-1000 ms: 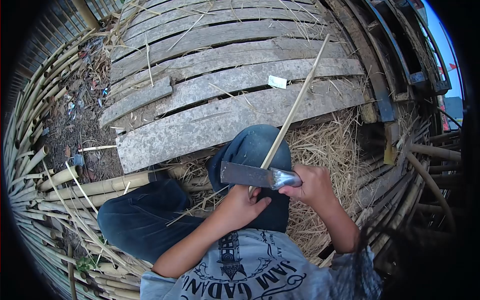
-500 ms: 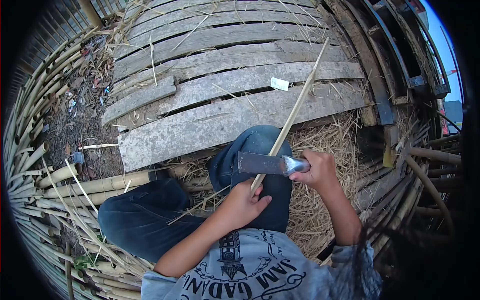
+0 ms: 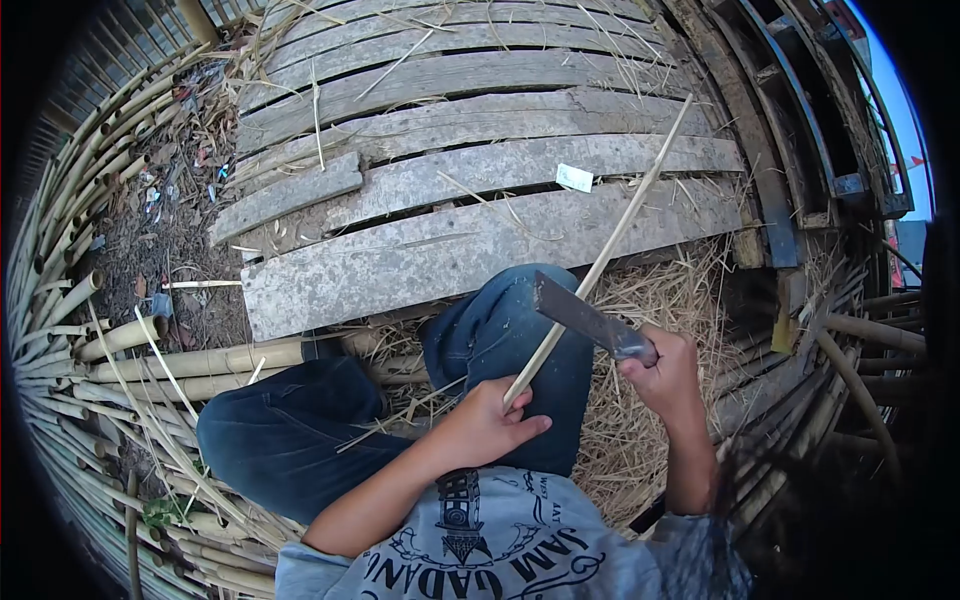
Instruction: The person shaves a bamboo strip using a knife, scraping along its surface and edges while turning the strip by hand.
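Note:
My left hand point(image 3: 498, 418) grips the lower end of a long, thin bamboo strip point(image 3: 627, 221) at my lap. The strip slants up and to the right, past my bent knee and over the planks, narrowing at its far tip. In my right hand point(image 3: 663, 374) is a broad-bladed machete point(image 3: 592, 318) with a metal collar by the grip. Its blade crosses the strip above my knee and points up and left. Whether blade and strip touch, I cannot tell. My fingers hide most of the handle.
A weathered plank platform point(image 3: 400, 262) lies ahead, with loose slivers and a small white paper point(image 3: 574, 178) on it. Bamboo shavings point(image 3: 650, 440) cover the ground beside my right leg. Bamboo poles point(image 3: 210, 362) are stacked at left. Wooden frames point(image 3: 775, 200) stand at right.
The machete blade has turned from nearly level to slanting up and left, and my right hand has dropped slightly. The bamboo strip's far tip has swung to the right and lower.

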Action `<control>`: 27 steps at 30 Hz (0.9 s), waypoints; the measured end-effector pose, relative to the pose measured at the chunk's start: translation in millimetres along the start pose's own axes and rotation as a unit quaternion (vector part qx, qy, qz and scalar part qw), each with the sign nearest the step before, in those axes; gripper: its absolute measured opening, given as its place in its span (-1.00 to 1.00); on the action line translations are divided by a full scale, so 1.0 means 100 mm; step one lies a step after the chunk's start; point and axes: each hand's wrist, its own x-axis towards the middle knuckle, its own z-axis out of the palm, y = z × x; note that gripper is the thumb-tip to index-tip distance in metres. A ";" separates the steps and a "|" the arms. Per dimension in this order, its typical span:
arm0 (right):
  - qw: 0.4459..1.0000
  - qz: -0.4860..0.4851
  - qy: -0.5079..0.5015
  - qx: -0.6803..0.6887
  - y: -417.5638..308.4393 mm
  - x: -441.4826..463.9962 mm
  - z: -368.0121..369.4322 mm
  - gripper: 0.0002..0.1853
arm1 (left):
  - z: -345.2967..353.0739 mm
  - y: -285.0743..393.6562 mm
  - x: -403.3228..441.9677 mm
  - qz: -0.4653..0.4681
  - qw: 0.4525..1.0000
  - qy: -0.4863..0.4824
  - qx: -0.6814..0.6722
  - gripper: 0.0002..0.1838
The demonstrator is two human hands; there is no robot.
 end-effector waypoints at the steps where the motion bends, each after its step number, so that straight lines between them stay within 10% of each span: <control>1: 0.999 -0.028 -0.027 -0.037 -0.10 -0.03 0.05 -0.26 | 0.01 0.01 0.01 0.016 1.000 0.015 0.013 -0.61; 21: 0.983 -0.162 0.009 -0.083 0.32 0.30 0.21 -0.09 | 0.18 0.19 -0.07 -0.021 0.993 0.095 0.072 -0.73; 27: 0.962 0.184 0.119 -0.161 1.02 0.62 -0.41 -0.28 | 0.16 0.14 -0.26 -0.048 0.991 0.080 0.093 -0.68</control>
